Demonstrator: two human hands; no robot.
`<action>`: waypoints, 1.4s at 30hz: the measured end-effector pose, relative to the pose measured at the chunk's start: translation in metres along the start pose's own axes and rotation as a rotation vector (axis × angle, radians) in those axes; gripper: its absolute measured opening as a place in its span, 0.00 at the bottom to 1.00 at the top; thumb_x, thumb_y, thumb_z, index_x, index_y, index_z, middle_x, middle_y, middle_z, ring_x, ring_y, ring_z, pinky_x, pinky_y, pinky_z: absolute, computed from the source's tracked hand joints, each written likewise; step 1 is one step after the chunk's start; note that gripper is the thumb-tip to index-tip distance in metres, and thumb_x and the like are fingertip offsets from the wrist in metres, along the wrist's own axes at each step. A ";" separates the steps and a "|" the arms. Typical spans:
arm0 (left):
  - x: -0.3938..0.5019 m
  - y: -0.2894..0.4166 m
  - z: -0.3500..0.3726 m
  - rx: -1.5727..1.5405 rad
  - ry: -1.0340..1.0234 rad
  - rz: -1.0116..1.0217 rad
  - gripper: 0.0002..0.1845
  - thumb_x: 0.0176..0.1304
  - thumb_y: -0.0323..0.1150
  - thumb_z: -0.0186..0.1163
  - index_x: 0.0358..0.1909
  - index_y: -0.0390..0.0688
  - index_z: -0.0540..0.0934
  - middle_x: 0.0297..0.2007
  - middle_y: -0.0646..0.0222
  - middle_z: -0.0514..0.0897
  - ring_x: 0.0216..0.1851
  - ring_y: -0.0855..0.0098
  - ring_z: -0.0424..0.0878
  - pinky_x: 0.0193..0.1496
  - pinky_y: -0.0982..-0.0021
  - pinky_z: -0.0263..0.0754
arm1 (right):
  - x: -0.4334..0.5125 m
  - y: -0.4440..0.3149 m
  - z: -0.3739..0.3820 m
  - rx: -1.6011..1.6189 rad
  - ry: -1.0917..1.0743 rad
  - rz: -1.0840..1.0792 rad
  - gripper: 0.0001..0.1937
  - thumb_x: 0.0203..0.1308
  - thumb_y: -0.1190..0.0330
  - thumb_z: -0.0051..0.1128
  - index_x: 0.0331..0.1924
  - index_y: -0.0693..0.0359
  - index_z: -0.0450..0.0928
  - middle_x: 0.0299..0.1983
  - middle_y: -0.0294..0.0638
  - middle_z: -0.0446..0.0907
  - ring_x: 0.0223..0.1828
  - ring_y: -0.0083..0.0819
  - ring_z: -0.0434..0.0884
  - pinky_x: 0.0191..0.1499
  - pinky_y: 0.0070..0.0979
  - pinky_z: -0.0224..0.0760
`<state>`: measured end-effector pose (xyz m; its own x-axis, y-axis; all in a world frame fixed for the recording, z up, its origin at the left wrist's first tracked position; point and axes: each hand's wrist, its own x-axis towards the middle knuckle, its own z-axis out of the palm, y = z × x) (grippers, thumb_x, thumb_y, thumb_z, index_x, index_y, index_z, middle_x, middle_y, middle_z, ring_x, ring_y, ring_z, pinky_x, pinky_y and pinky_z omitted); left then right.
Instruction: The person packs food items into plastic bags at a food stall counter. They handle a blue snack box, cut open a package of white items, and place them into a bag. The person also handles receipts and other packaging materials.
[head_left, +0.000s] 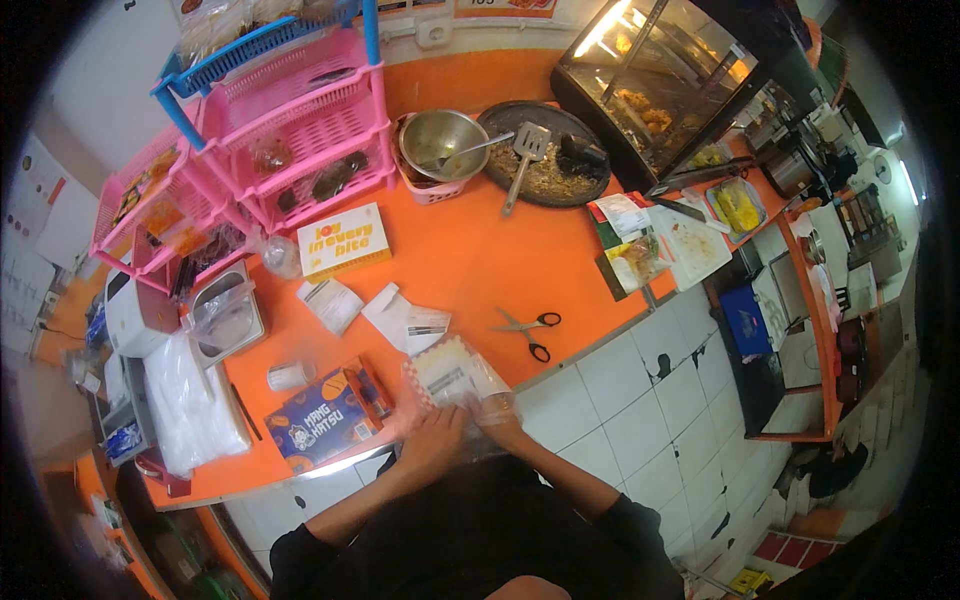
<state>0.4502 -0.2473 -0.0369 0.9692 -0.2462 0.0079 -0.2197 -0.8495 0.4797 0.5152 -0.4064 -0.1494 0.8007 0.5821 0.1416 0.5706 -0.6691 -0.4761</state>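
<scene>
At the front edge of the orange counter, a transparent plastic bag is wrapped around a package with a checkered border and a printed slip. My left hand grips the bag's near edge. On the bag's right lower corner, my right hand closes over the gathered plastic; its fingertips are partly hidden. Open scissors with black handles lie to the right of the package. Just beyond it are a white paper and a printed slip. A blue printed box rests left of my left hand.
Pink baskets, a white box and a steel bowl stand toward the back. A metal spatula lies across a dark round tray. A glass food warmer is back right. Plastic bags lie left.
</scene>
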 end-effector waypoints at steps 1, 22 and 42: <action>-0.001 0.001 -0.004 0.038 0.003 -0.001 0.15 0.59 0.33 0.55 0.47 0.37 0.73 0.40 0.56 0.81 0.45 0.54 0.79 0.48 0.53 0.72 | 0.001 -0.003 0.001 0.030 0.049 0.002 0.19 0.64 0.61 0.48 0.55 0.60 0.73 0.26 0.51 0.79 0.29 0.48 0.80 0.36 0.50 0.69; 0.010 -0.025 0.024 0.385 -0.127 -0.067 0.09 0.50 0.31 0.60 0.29 0.38 0.85 0.43 0.55 0.83 0.46 0.60 0.80 0.47 0.64 0.74 | 0.016 -0.035 -0.115 0.317 -0.398 -0.025 0.12 0.71 0.60 0.44 0.48 0.61 0.67 0.42 0.55 0.75 0.46 0.55 0.75 0.51 0.41 0.68; 0.072 0.030 0.092 0.808 -0.733 -0.631 0.38 0.66 0.49 0.48 0.74 0.41 0.54 0.76 0.57 0.45 0.72 0.36 0.48 0.69 0.34 0.42 | -0.005 -0.030 -0.167 0.406 -1.121 0.078 0.25 0.74 0.56 0.38 0.65 0.64 0.62 0.57 0.60 0.73 0.57 0.57 0.74 0.63 0.46 0.66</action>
<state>0.5034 -0.3336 -0.1020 0.6973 0.3248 -0.6389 0.0016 -0.8921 -0.4518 0.5248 -0.4662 0.0093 0.1098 0.7606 -0.6399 0.2665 -0.6428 -0.7182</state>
